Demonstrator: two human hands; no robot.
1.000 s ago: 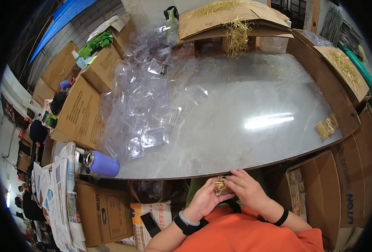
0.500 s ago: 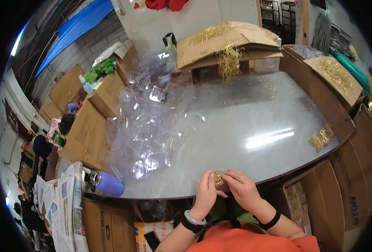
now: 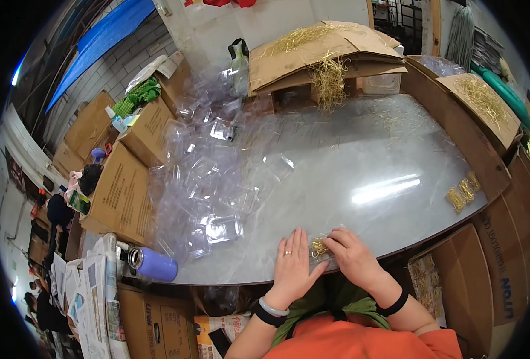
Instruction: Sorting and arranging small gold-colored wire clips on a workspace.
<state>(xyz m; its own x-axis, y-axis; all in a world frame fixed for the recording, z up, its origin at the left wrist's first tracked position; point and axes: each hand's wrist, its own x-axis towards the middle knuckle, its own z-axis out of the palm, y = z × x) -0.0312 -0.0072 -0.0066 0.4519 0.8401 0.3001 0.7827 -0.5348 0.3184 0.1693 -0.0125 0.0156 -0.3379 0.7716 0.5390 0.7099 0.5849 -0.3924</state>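
At the near edge of the grey table (image 3: 330,173), a small clear plastic box filled with gold shredded strands (image 3: 318,247) sits between my hands. My right hand (image 3: 353,257) has its bent fingers on the box's right side. Beside it, my left hand (image 3: 292,266) is flattened with its fingers stretched forward and its thumb pointing toward the box. Several filled gold packs (image 3: 463,190) stand in a row near the table's right edge. A heap of clear plastic boxes (image 3: 211,173) covers the left part of the tabletop.
A cardboard shelf (image 3: 312,54) at the back carries gold strands (image 3: 329,84) that hang over its front. Cardboard walls (image 3: 118,194) line the left side. A purple bottle (image 3: 157,265) lies at the near left corner. An open carton (image 3: 456,269) stands at the lower right.
My left hand has let go of the gold-filled box and flattened out beside it. The box has shifted slightly right and forward, with my right hand still on it.
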